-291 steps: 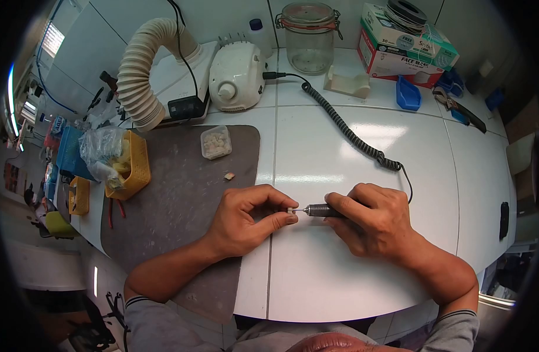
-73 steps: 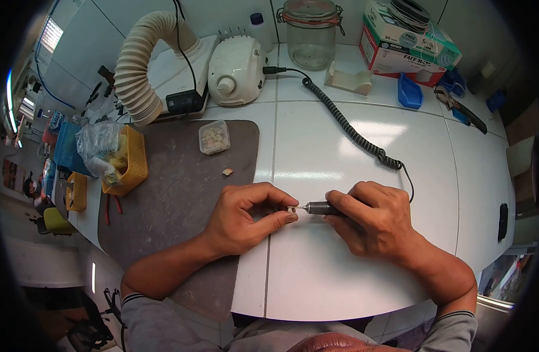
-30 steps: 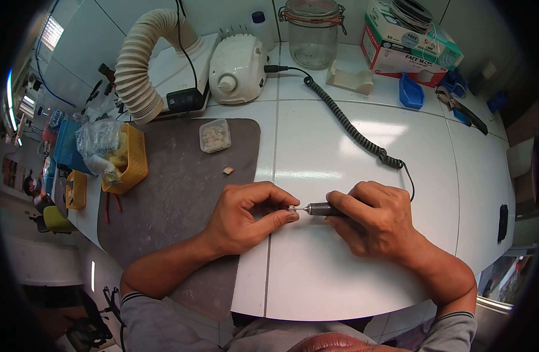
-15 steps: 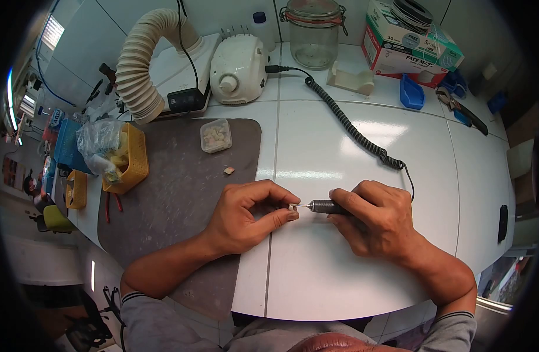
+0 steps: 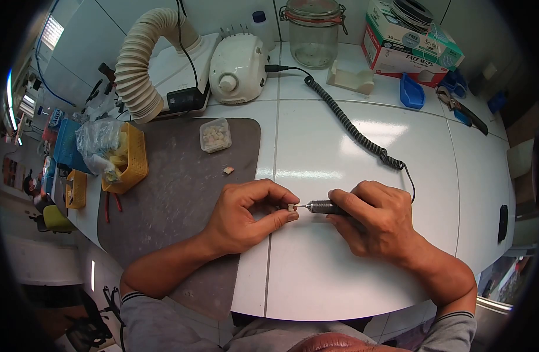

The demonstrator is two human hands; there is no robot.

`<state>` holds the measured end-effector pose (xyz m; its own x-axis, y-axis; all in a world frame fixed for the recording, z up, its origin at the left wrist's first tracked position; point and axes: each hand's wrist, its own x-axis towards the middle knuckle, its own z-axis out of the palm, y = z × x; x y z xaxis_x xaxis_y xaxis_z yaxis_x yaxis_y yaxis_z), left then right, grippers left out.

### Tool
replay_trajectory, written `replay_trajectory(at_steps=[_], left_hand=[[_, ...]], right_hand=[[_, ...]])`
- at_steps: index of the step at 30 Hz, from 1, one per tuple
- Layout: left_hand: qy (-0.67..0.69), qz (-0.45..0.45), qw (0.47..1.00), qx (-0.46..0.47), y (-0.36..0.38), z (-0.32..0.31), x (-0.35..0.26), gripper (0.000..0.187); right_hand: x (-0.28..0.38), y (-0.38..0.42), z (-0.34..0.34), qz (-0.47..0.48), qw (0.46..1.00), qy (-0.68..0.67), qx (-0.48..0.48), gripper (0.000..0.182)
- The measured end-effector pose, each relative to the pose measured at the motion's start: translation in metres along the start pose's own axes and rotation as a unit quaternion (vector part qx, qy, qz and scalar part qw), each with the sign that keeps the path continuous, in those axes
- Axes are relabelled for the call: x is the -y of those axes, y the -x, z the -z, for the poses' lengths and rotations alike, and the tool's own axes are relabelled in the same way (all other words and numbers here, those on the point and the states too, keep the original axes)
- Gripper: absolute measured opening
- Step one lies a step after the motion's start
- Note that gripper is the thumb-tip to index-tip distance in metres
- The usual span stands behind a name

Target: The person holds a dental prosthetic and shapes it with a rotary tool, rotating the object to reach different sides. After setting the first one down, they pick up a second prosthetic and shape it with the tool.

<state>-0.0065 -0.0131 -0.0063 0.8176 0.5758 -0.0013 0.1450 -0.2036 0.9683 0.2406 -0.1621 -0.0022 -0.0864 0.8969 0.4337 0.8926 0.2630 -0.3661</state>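
Observation:
Between the thumb and forefinger of my left hand (image 5: pixel 249 216) is a small pale piece (image 5: pixel 292 207), mostly covered by the fingertips; its kind is too small to make out. My right hand (image 5: pixel 376 218) grips a dark rotary handpiece (image 5: pixel 327 207) like a pen. The handpiece's thin metal bit points left and meets the pale piece, or comes very close to it. A coiled black cord (image 5: pixel 354 134) runs from the handpiece up to a white control unit (image 5: pixel 239 69) with a round knob. Beyond my left hand, a small clear tub (image 5: pixel 215 135) contains several pale pieces.
One loose beige fragment (image 5: pixel 228 170) lies on the dark mat (image 5: pixel 175 176). A yellow basket (image 5: pixel 141 170) with plastic bags stands at left, beside red-handled pliers (image 5: pixel 113 208). Along the back are a ribbed hose (image 5: pixel 130 70), a glass jar (image 5: pixel 313 44), face mask boxes (image 5: pixel 392 61) and a blue tray (image 5: pixel 411 92).
The handpiece has shifted very slightly left, toward the pale piece. Both hands otherwise hold almost the same position and grip.

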Motion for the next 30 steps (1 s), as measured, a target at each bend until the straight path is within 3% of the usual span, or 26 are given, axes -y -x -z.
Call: replay_trajectory(at_steps=[30], left_hand=[[-0.015, 0.002, 1.000, 0.005, -0.0007, 0.0004, -0.0034, 0.021]], right_hand=[[-0.0007, 0.0009, -0.0001, 0.007, 1.000, 0.008, 0.010, 0.031]])
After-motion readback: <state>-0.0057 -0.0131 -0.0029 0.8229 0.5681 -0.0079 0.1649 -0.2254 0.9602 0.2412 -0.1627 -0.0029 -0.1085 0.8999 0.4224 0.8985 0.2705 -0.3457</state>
